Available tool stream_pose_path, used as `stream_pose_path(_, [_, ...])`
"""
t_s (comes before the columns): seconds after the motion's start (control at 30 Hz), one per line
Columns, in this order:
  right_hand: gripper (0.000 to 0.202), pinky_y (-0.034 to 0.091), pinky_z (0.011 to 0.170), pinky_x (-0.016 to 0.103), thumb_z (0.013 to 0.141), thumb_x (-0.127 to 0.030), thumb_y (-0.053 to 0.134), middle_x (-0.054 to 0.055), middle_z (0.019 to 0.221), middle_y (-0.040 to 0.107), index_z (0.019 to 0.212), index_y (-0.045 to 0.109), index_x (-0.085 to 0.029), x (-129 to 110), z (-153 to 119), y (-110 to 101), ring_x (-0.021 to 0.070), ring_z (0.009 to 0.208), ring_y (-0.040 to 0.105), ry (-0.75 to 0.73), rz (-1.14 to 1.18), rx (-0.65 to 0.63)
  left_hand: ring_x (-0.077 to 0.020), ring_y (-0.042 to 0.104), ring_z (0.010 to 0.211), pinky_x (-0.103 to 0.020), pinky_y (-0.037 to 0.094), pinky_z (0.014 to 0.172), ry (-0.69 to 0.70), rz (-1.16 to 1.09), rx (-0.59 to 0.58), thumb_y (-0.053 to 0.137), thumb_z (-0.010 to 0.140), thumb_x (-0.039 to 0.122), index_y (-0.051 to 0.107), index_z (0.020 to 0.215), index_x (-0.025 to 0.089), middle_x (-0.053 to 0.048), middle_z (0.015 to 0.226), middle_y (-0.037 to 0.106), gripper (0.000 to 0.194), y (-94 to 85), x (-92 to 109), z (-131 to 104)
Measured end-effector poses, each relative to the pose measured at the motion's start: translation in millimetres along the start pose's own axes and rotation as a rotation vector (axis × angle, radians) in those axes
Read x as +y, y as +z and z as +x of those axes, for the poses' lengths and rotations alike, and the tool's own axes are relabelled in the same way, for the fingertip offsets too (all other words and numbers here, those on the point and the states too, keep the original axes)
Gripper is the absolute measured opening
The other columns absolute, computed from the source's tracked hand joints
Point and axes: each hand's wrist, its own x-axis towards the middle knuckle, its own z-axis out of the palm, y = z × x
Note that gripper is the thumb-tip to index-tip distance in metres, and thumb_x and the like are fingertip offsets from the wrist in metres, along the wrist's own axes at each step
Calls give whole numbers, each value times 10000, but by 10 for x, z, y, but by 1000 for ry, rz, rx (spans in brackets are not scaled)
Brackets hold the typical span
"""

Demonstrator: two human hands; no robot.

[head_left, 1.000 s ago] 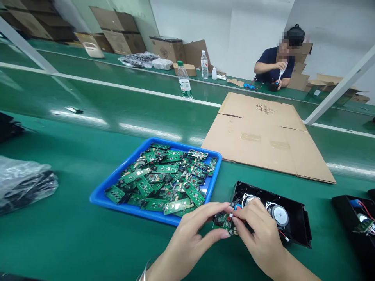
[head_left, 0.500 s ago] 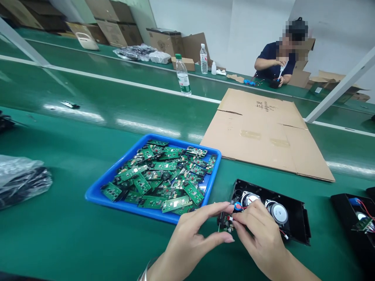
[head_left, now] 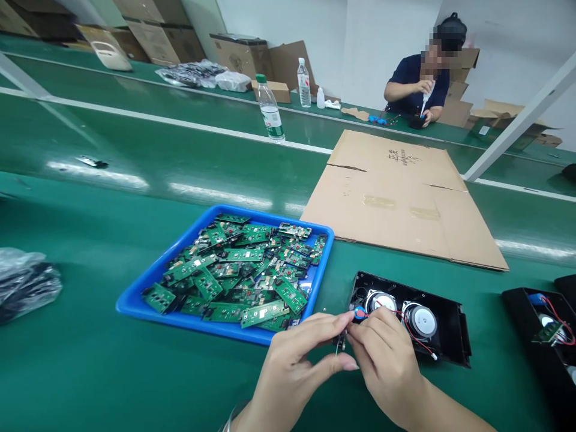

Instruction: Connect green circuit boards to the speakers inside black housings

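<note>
Green tabletop (head_left: 135, 384): one blue tray (head_left: 321, 273); one circuit board (head_left: 339, 344) tight in left hand (head_left: 292, 367); right hand (head_left: 387, 361), grip unclear.

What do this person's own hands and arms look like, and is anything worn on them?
Both the left hand and the right hand are ungloved. A shiny band, perhaps a bracelet, circles the left wrist, partly cut off by the picture's edge. Nothing worn shows on the right wrist, and no sleeves show on either visible forearm.
</note>
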Motion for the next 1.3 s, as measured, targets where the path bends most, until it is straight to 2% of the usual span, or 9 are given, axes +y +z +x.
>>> stream_pose_path(0.2, [121, 427, 563, 292, 863, -61, 483, 45, 653, 586, 828, 581, -124, -21, 51, -90, 143, 614, 453, 39, 51, -24, -178, 683, 900, -210, 570, 756, -198, -192, -21, 776, 643, 195, 654, 1056, 368, 32, 1010, 724, 464, 18, -57, -30])
stream_pose_path(0.37, [214, 490, 736, 324, 928, -129, 388, 67, 911, 629, 1057, 555, -164, 231, 22, -638, 177, 855, 522, 121, -38, -210, -270, 671, 918, -319, 571, 785, -554, -221, 0, 794, 564, 205, 708, 955, 243, -33, 924, 743, 401, 49, -44, -42])
stream_pose_path(0.5, [269, 504, 672, 284, 905, -65, 379, 44, 904, 621, 969, 595, -212, 515, -144, -1002, 171, 843, 532, 322, -109, -428, -257, 655, 910, -276, 556, 747, -734, -58, -65, 750, 553, 201, 692, 820, 224, -31, 865, 734, 274, 61, 35, 3])
stream_pose_path(0.63, [206, 512, 729, 328, 853, -55, 487, 57, 909, 630, 983, 602, -167, 580, -184, -848, 193, 854, 550, 407, -173, -507, -173, 632, 611, -251, 536, 547, -840, -5, -159, 722, 599, 298, 627, 868, 235, -18, 885, 711, 292, 149, 54, -3])
stream_pose_path(0.77, [150, 500, 689, 319, 816, -65, 555, 63, 898, 619, 900, 636, -158, 501, -36, -439, 194, 809, 561, 377, -259, -523, -95, 521, 469, -217, 481, 468, -818, 54, -119, 712, 621, 378, 597, 884, 224, 5, 843, 653, 325, 284, 54, -44])
stream_pose_path(0.9, [131, 462, 597, 294, 756, -49, 605, 56, 744, 615, 684, 626, -157, 483, 92, -252, 197, 718, 556, 397, -277, -538, -132, 619, 540, -232, 533, 540, -803, -2, -139, 677, 679, 392, 562, 930, 223, -8, 851, 668, 323, 340, 47, -46])
stream_pose_path(1.0, [144, 449, 574, 269, 808, -54, 539, 40, 700, 622, 727, 607, -151, 548, 54, -373, 166, 655, 562, 484, -259, -460, -182, 687, 629, -272, 578, 624, -802, -73, -119, 657, 712, 396, 519, 976, 235, -25, 871, 695, 338, 360, 26, -21])
stream_pose_path(1.13, [143, 435, 553, 228, 874, -97, 472, 4, 708, 634, 825, 587, -166, 644, -157, -682, 128, 628, 575, 619, -61, -213, -202, 711, 734, -263, 587, 678, -720, -57, -118, 645, 733, 363, 536, 998, 243, -19, 866, 710, 310, 446, -22, 27])
stream_pose_path(1.3, [172, 429, 616, 259, 905, -140, 450, 18, 748, 623, 841, 607, -173, 587, -366, -783, 149, 703, 505, 397, 39, -300, -172, 713, 706, -202, 572, 646, -584, 81, -169, 557, 799, 297, 582, 1028, 258, 25, 734, 724, 234, 610, -42, 83])
